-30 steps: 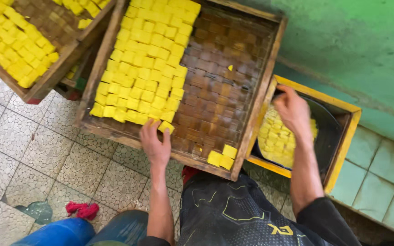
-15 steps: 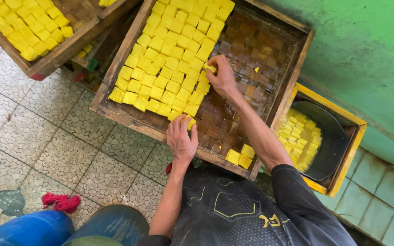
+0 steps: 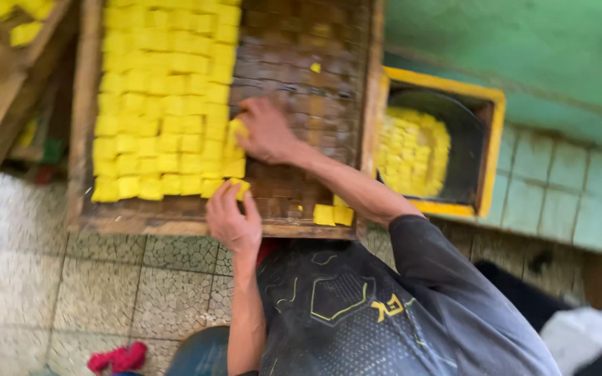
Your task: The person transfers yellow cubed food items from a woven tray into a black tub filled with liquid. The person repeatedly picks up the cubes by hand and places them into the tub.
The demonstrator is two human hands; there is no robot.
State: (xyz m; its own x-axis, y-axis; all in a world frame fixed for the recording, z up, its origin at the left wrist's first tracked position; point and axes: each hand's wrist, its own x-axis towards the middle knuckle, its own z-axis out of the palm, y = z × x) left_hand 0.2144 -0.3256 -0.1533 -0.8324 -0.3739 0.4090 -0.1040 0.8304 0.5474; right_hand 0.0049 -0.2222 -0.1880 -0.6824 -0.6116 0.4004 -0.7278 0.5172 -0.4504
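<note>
A large wooden tray [image 3: 82, 118] lies in front of me, its left half covered in rows of yellow cubes [image 3: 162, 104], its right half bare brown slats. My left hand [image 3: 233, 217] rests at the tray's near edge, fingers touching a yellow cube [image 3: 240, 186] at the corner of the block. My right hand [image 3: 266, 131] is over the tray's middle, closed on yellow cubes [image 3: 237, 128] at the right edge of the rows. Two loose cubes [image 3: 333, 213] sit at the tray's near right corner.
A yellow-rimmed box [image 3: 487, 139] holding a dark pan of yellow cubes [image 3: 412, 150] stands to the right, against a green wall [image 3: 524, 49]. Another wooden tray [image 3: 2, 118] with cubes is at far left. Tiled floor [image 3: 71, 292] below holds a red rag [image 3: 116, 358].
My right hand went from the yellow box to the tray and now sits lower, at the edge of the rows. My left hand stays at the near edge. The view has shifted.
</note>
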